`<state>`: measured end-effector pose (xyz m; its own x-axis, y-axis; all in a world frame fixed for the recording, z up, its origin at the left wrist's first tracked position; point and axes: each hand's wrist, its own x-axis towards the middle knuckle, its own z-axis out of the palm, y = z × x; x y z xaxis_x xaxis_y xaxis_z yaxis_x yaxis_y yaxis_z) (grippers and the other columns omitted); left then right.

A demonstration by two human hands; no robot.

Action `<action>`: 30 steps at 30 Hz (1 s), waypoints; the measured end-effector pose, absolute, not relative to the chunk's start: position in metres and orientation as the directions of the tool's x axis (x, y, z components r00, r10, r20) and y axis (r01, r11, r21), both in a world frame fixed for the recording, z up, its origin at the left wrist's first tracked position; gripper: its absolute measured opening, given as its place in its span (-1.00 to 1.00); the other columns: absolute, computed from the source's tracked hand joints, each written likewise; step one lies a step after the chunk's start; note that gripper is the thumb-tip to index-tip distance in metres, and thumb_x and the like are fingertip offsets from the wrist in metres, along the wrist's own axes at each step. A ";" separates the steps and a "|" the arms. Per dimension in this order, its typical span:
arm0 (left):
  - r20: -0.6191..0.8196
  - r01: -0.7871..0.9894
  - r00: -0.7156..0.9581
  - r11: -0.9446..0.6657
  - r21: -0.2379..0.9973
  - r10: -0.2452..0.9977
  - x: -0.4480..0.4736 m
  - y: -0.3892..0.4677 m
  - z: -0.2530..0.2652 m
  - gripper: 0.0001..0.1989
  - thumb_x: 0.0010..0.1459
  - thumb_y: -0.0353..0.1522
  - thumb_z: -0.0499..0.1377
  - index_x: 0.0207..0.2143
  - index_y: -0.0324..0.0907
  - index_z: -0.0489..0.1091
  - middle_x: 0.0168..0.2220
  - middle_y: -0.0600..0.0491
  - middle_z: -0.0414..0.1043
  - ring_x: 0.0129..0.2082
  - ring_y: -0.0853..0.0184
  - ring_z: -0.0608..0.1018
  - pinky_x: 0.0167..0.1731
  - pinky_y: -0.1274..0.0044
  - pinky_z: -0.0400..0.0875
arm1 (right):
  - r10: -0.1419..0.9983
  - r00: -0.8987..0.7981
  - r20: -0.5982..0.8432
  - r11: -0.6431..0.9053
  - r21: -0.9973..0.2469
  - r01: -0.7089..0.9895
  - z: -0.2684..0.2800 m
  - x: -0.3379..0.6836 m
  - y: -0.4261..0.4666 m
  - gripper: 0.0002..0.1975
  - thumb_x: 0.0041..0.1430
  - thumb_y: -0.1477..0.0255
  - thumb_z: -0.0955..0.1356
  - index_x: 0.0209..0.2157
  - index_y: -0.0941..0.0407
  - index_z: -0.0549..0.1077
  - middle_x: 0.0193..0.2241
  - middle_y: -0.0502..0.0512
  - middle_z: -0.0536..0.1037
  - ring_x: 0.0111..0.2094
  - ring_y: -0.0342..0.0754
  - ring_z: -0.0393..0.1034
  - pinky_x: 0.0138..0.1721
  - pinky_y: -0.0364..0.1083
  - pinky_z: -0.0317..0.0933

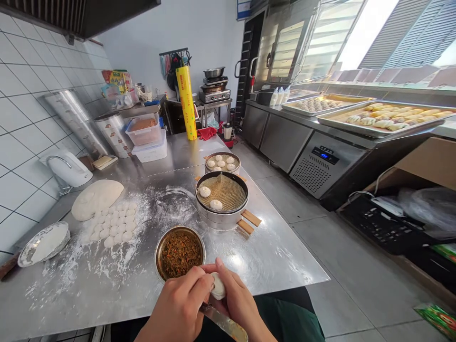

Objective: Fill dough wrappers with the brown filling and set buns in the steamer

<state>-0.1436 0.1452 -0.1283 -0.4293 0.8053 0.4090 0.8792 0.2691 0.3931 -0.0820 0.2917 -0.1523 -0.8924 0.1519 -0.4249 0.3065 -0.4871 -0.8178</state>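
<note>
Currently, I have the left hand pinching a dough bun cradled in the right hand, near the steel bowl on the bench; a flat blade sticks out below.

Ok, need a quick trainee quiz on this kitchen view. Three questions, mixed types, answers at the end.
1. Count: how many white buns sit in the nearer round metal steamer?
2. True or false: the small round white dough pieces lie on the flour-dusted steel tabletop.
3. Short answer: what do the bare left hand and the bare right hand hold between them?

Key:
1. Two.
2. True.
3. A rounded white piece of dough.
</note>
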 end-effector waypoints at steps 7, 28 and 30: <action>0.397 0.885 -0.412 0.256 0.388 0.821 -0.143 0.144 -0.128 -0.50 0.12 -0.63 -0.02 0.09 -0.18 0.35 -0.11 -0.09 0.56 -0.19 0.25 0.67 -0.25 0.49 0.63 | 0.147 -0.908 -0.391 -0.535 -0.804 0.260 -0.150 -0.080 0.293 -0.38 0.37 -0.13 0.25 -0.43 0.13 0.47 -0.70 -0.05 0.31 -0.65 -0.19 0.02 -0.56 -0.12 -0.18; 0.376 0.896 -0.390 0.252 0.366 0.840 -0.144 0.145 -0.129 -0.72 0.15 -0.59 0.00 -0.18 -0.14 0.36 -0.37 0.05 0.40 -0.48 0.32 0.50 -0.50 0.53 0.45 | 0.093 -0.915 -0.393 -0.558 -0.781 0.279 -0.169 -0.079 0.298 -0.50 0.39 -0.03 0.32 -0.35 0.14 0.51 -0.70 -0.12 0.30 -0.70 -0.25 -0.07 -0.65 -0.15 -0.28; 0.381 0.905 -0.361 0.221 0.363 0.851 -0.144 0.146 -0.129 -0.66 0.16 -0.61 -0.02 -0.08 -0.17 0.35 -0.27 -0.01 0.46 -0.39 0.30 0.56 -0.42 0.52 0.50 | 0.113 -0.920 -0.376 -0.559 -0.789 0.254 -0.170 -0.079 0.298 -0.43 0.41 -0.06 0.27 -0.41 0.15 0.48 -0.70 -0.09 0.32 -0.70 -0.25 -0.02 -0.66 -0.16 -0.25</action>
